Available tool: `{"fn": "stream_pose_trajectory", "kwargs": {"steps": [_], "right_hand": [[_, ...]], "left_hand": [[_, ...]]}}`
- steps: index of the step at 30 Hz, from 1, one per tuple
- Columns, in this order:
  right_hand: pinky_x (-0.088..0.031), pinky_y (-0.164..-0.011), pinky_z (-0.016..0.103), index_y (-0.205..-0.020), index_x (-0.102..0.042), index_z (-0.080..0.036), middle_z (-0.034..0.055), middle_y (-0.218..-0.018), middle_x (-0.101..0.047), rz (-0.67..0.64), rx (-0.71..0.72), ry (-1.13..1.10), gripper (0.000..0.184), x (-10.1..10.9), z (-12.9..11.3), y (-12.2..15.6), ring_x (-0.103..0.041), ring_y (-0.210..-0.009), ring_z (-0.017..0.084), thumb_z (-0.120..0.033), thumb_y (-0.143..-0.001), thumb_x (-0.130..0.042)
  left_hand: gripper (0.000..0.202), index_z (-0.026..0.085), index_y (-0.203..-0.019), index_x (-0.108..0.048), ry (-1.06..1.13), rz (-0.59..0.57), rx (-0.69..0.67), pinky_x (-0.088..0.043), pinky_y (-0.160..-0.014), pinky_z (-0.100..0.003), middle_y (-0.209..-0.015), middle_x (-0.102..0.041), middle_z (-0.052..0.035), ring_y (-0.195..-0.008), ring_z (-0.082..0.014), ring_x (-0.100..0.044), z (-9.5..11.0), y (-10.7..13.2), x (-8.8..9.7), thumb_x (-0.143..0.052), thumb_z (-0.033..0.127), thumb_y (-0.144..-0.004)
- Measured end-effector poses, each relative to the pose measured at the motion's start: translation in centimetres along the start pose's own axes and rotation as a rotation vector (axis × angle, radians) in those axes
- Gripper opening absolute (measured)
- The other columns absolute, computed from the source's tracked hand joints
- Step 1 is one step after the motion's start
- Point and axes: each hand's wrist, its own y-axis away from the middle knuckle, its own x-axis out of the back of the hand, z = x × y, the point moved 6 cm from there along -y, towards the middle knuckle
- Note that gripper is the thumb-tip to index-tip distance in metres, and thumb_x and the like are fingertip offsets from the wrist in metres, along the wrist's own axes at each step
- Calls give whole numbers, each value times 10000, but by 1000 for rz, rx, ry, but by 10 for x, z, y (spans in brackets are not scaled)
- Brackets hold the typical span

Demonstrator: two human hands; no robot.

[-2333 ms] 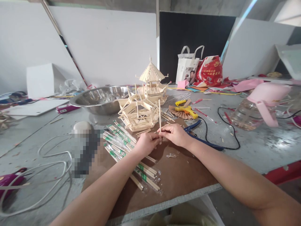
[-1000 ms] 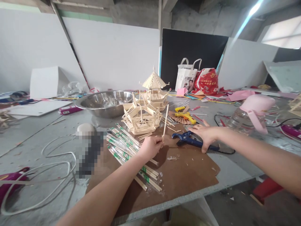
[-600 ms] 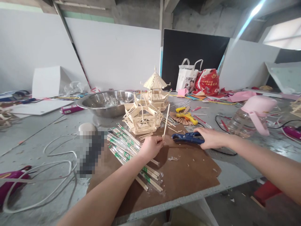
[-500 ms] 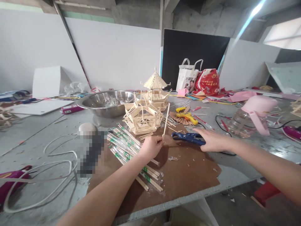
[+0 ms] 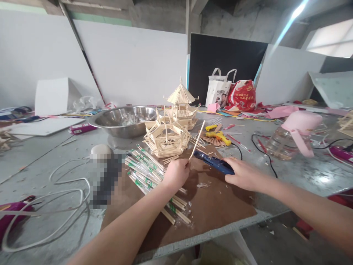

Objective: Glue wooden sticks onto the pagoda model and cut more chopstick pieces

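Observation:
My left hand (image 5: 176, 173) is closed on a thin wooden stick (image 5: 198, 139) that leans up and to the right. My right hand (image 5: 240, 173) grips the blue cutters (image 5: 212, 161), whose tip sits close to the stick's lower end, over a brown cardboard sheet (image 5: 220, 206). Just behind stands a wooden stick model (image 5: 167, 136), with a stick pagoda (image 5: 180, 101) further back. A heap of wrapped chopsticks (image 5: 149, 169) lies under and left of my left hand.
A steel bowl (image 5: 124, 119) sits behind the model. A yellow glue gun (image 5: 219, 137) with a black cord (image 5: 261, 151) lies to the right, near a clear jug with a pink lid (image 5: 295, 134). White cable (image 5: 60, 206) loops at left. Bags (image 5: 234, 92) stand at the back.
My right hand let go of the stick, reached right to the blue cutters, picked them up and brought them back to the stick. The stick now tilts further right.

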Motion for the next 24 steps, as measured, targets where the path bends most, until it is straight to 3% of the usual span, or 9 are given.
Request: {"fn": "stream_pose_trajectory", "kwargs": {"steps": [12,24], "right_hand": [[-315,-624,257,-1093,-455,-186,66,-970,-560,66,35,151,425,-2,-24,4,-529,-828,200,-302,-684,-436],[-305,-569,247,-983,-504,-209,41,-858,-598,65,38,202,303,-3,-25,3,-555,-755,190,-328,-714,-433]], "left_hand": [[253,159,-661,-596,-63,-24,-24,-379,-617,-226,-696,-622,-54,-691,-152,-570,6,1,0,-366,193,-760],[263,154,-709,-603,-103,-79,-24,-389,-647,-237,-735,-624,-70,-714,-158,-568,6,0,-4,-352,201,-770]]}}
